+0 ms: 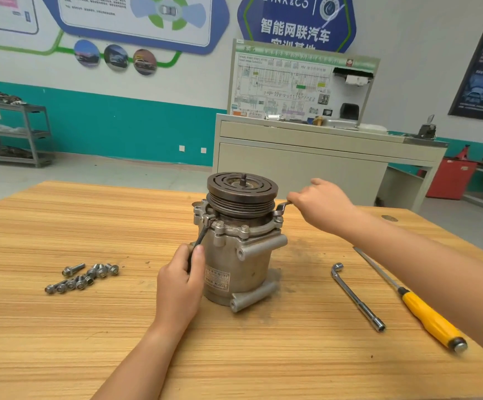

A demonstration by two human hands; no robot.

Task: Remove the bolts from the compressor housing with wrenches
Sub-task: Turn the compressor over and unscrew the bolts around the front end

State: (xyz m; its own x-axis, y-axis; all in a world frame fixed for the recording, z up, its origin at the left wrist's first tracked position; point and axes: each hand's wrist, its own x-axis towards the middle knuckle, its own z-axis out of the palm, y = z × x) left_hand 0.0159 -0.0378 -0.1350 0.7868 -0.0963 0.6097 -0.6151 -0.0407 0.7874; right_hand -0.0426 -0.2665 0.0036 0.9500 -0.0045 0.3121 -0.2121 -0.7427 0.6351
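Closest to me, my left forearm comes up from six o'clock over the wooden table (61,342). My left hand (179,281) sits at the seven o'clock side of the compressor (243,264), fingers and thumb curled tight round the handle of a dark wrench (201,236). That wrench slants up toward one o'clock, its head set on a fastener at the ten o'clock edge of the flange (231,231). The compressor stands upright near the middle of the table, with a grooved pulley (241,194) on top and a label on the side facing me. My right arm reaches in from four o'clock. My right hand (321,203) is at the compressor's two o'clock, fingers closed on the end of a silver wrench (281,208) whose head sits at the flange's three o'clock edge, just under the pulley. Two seated bolts (244,228) show on the near side of the flange. A cluster of loose bolts (83,277) lies on the table at the compressor's nine o'clock, well apart from it. At its four o'clock lies an L-shaped socket wrench (355,295). Just beyond that is a screwdriver (425,316) with a yellow handle, its blade pointing toward eleven o'clock, beside my right forearm.
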